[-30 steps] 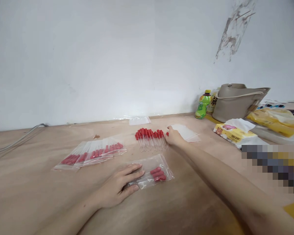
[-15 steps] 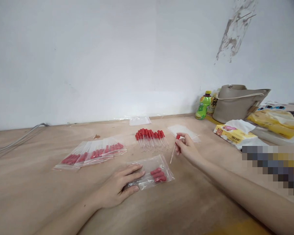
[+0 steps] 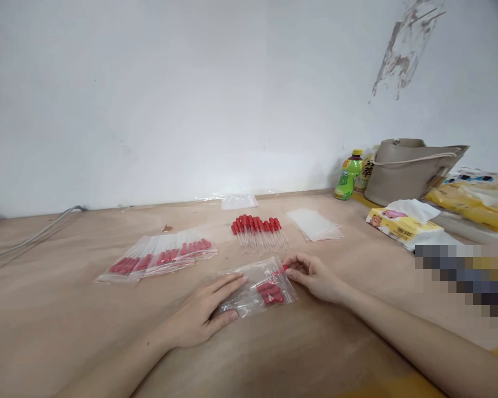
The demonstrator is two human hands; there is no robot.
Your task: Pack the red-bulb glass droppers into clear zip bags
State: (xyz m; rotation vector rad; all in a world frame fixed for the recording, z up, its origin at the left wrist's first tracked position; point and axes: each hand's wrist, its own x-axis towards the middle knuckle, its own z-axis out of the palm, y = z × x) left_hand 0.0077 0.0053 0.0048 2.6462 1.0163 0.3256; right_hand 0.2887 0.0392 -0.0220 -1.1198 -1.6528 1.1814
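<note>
A clear zip bag (image 3: 257, 287) with a few red-bulbed droppers inside lies on the wooden table (image 3: 323, 354). My left hand (image 3: 203, 315) rests flat on the bag's left end, fingers stretched out. My right hand (image 3: 313, 276) pinches a red-bulbed dropper (image 3: 283, 269) at the bag's right mouth, the glass part partly inside. Behind the bag lies a row of loose red-bulbed droppers (image 3: 258, 231). To the left, several filled bags (image 3: 160, 257) are fanned out.
A stack of empty clear bags (image 3: 314, 224) lies right of the loose droppers, another bag (image 3: 238, 202) by the wall. At far right stand a green bottle (image 3: 347, 175), a beige handbag (image 3: 413, 169), a tissue pack (image 3: 402, 223) and yellow packets (image 3: 473, 200). A grey cable (image 3: 37, 232) runs at left.
My right hand took one dropper from the loose row and carried it down and toward me to the bag's mouth. My left hand stayed on the bag.
</note>
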